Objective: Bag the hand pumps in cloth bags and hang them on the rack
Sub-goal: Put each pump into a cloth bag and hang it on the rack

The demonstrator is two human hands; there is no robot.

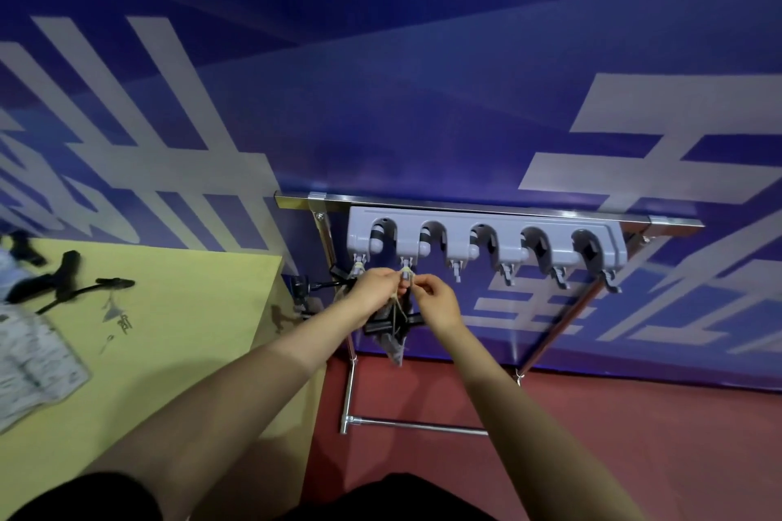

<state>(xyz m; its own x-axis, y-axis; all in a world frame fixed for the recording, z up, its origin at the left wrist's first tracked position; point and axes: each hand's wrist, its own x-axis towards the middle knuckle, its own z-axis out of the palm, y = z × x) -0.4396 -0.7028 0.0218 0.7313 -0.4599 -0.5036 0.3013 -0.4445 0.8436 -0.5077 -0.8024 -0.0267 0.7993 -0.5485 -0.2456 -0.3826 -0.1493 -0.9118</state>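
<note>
Both hands are raised to the grey rack, at the second hook from its 9 o'clock end. Left hand and right hand each have fingers pressed together, pinching the pale drawstring of a cloth bag at that hook. The bag hangs just below the hands, at 6 o'clock from the hook, with a dark hand pump showing at its mouth.

First hook, at 9 o'clock of the hands: a pale loop already sits on it, and a bag seems to hang there, mostly hidden behind the left hand. Judged one bagged pump hung, the second being looped on now.

Four hooks toward 3 o'clock are bare.

On the yellow surface, at 9 o'clock of the rack, lie more black pumps, unbagged, and pale cloth, likely spare bags. Exact pump count is unclear because of blur. Judged under halfway.
</note>
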